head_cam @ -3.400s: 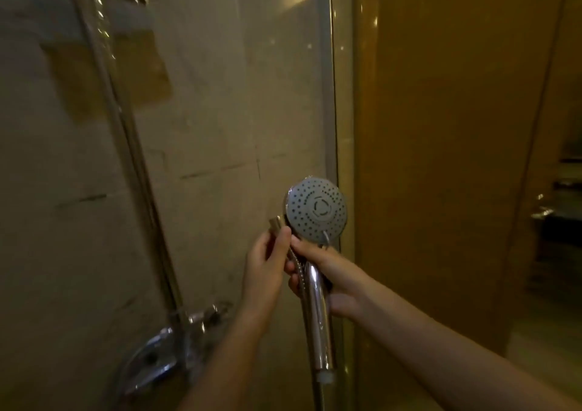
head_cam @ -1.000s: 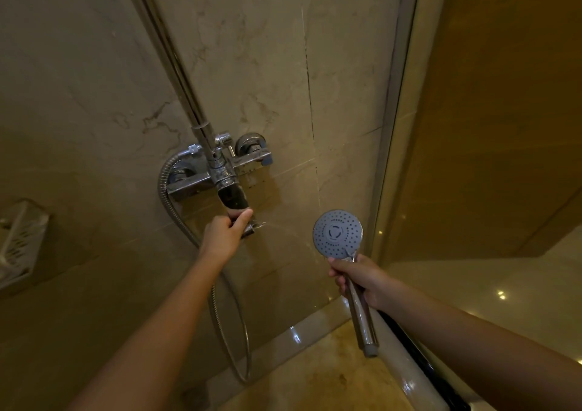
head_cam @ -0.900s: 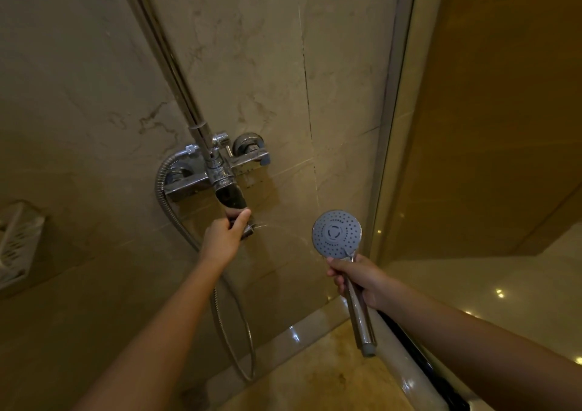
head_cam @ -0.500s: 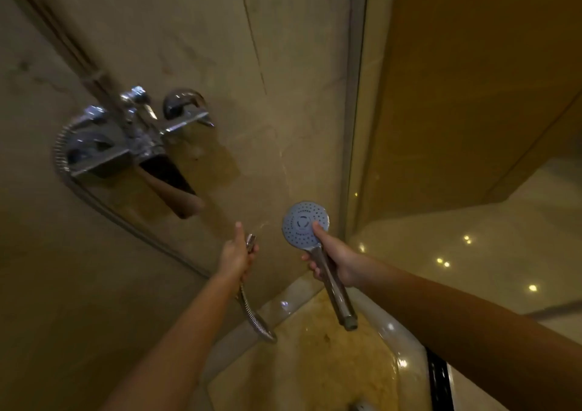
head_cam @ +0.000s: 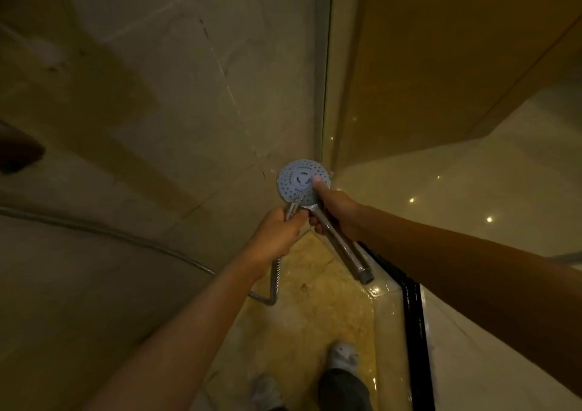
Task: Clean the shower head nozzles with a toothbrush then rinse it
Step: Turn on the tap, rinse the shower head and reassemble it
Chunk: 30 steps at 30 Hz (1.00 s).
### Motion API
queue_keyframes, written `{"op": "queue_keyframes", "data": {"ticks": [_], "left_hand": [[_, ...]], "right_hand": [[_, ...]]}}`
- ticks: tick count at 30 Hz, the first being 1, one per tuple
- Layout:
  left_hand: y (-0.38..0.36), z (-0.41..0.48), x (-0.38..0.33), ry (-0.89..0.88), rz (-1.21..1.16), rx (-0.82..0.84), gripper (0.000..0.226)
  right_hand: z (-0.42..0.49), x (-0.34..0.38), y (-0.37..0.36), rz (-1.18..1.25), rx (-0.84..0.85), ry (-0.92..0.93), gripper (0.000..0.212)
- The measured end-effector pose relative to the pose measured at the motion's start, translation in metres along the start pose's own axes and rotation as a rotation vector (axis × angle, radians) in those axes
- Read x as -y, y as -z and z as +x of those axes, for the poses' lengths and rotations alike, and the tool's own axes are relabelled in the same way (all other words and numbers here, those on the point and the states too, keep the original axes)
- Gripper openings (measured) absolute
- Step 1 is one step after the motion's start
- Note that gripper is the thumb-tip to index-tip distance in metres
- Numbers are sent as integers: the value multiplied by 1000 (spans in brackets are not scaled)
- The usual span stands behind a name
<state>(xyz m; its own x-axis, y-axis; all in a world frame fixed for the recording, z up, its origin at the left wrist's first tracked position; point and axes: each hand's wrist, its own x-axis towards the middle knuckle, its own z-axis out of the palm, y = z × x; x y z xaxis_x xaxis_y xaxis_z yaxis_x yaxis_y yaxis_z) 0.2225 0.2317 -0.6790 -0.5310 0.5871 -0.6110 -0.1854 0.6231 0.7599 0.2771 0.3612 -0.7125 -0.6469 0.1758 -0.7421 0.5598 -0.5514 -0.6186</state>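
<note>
hose (head_cam: 274,280) end buried in left hand (head_cam: 277,231), right hand (head_cam: 338,209) thumb covers some shower head (head_cam: 291,187) nozzles, dark blurred shape (head_cam: 19,152) cut at left edge

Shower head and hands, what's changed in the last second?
The left hand let go of the faucet lever, took hold of the hose end and brought it up beside the shower head. The right hand still grips the handle, thumb now on the nozzle face.

My right hand (head_cam: 338,210) holds the shower head (head_cam: 294,179) before the wall (head_cam: 189,95), my left hand (head_cam: 277,232) just left of it on the hose (head_cam: 274,280), both above the floor (head_cam: 302,322).
</note>
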Motion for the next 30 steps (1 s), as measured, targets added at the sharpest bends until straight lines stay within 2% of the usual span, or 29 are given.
{"op": "queue_keyframes", "data": {"ticks": [3,10,18,20,25,30], "left_hand": [[-1,10,0,1,5,8,22],[15,33,-9,21,79,-59,30],[-9,37,-10,-26,121,91,25],[-16,37,-6,-21,87,116,25],[-4,44,6,42,83,67,27],[21,47,11,99,26,29,34]], "right_hand": [[6,-3,4,48,-13,3,53],[16,-1,14,91,8,-2,62],[23,3,14,48,-41,-36,30],[26,0,13,67,-68,-33,32],[32,-7,18,113,-36,-65,58],[31,-10,16,92,-10,-72,45]]}}
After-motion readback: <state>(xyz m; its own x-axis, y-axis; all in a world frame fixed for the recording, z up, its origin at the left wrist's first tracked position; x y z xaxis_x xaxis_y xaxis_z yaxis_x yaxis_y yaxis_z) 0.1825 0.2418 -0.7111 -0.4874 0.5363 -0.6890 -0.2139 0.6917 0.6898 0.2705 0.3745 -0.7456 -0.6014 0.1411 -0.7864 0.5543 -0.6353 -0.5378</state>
